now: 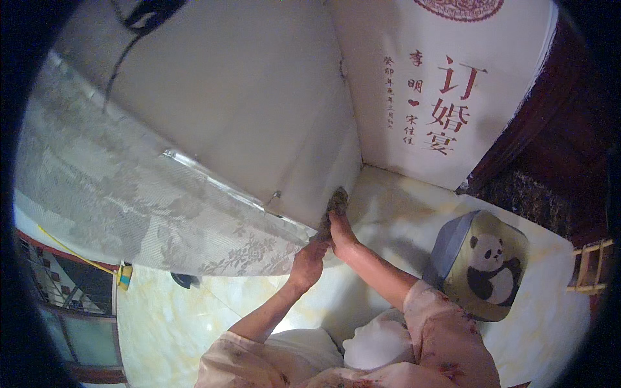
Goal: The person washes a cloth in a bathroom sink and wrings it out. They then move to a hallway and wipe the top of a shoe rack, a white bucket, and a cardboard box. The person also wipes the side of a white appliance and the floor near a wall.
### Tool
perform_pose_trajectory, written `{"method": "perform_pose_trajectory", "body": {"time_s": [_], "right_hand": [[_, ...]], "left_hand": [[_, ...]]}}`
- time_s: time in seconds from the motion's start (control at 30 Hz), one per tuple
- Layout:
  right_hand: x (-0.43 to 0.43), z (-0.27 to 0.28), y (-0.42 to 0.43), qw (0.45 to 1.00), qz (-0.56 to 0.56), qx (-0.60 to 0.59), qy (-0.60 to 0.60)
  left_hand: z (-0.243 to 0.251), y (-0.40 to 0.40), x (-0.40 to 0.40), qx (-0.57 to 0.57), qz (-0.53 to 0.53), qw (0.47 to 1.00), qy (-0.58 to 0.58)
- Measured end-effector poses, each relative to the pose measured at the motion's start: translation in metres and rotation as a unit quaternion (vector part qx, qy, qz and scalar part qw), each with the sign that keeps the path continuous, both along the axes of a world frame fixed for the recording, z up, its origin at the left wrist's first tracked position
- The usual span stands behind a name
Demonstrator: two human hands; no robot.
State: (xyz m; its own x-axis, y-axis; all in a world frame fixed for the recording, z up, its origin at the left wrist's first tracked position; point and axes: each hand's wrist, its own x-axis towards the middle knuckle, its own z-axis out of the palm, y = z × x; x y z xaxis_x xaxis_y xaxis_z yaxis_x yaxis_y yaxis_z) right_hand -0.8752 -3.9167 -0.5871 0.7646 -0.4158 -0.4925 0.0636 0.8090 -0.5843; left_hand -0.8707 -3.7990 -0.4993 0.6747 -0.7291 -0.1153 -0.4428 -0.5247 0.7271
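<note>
My left hand point(308, 264) is closed on the lower end of a dark, rough-looking bundle point(338, 200), too dim to name more exactly. Just above and to the right, my right hand point(342, 234) grips the same bundle, my fingers partly hidden by it. The bundle's upper end lies against a large pale panel point(233, 97), near its lower right corner. A patterned grey fabric point(145, 213) with a shiny strip along its edge runs beside the panel, close to my left hand.
A panda-printed box or stool point(492, 271) stands on the marbled floor point(194, 330), right of my right forearm. A white board point(388, 29) with red writing is at the upper right, beside dark red cloth point(558, 145). A black cable point(116, 68) hangs at the upper left.
</note>
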Motion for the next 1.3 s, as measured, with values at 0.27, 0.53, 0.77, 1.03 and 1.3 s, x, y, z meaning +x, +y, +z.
{"method": "perform_pose_trajectory", "body": {"time_s": [0.27,0.53,0.77,1.03,1.3], "right_hand": [[-0.020,0.168,0.006,0.989,0.002,-0.139,-0.060],[-0.048,0.268,-0.005,0.961,0.051,-0.189,-0.197],[-0.008,0.201,-0.005,0.600,-0.151,-0.736,-0.276],[-0.026,0.057,0.016,0.737,-0.079,-0.661,-0.115],[-0.008,-0.065,-0.037,0.920,-0.059,-0.342,0.182]], "left_hand": [[0.097,0.001,-0.001,0.025,0.020,0.991,-0.127],[0.173,0.012,-0.012,-0.252,0.093,0.958,-0.096],[0.150,0.018,0.002,-0.279,0.133,0.950,-0.044],[0.066,0.004,0.007,-0.051,0.104,0.990,0.078],[-0.010,0.035,0.031,0.030,0.015,0.997,-0.075]]}}
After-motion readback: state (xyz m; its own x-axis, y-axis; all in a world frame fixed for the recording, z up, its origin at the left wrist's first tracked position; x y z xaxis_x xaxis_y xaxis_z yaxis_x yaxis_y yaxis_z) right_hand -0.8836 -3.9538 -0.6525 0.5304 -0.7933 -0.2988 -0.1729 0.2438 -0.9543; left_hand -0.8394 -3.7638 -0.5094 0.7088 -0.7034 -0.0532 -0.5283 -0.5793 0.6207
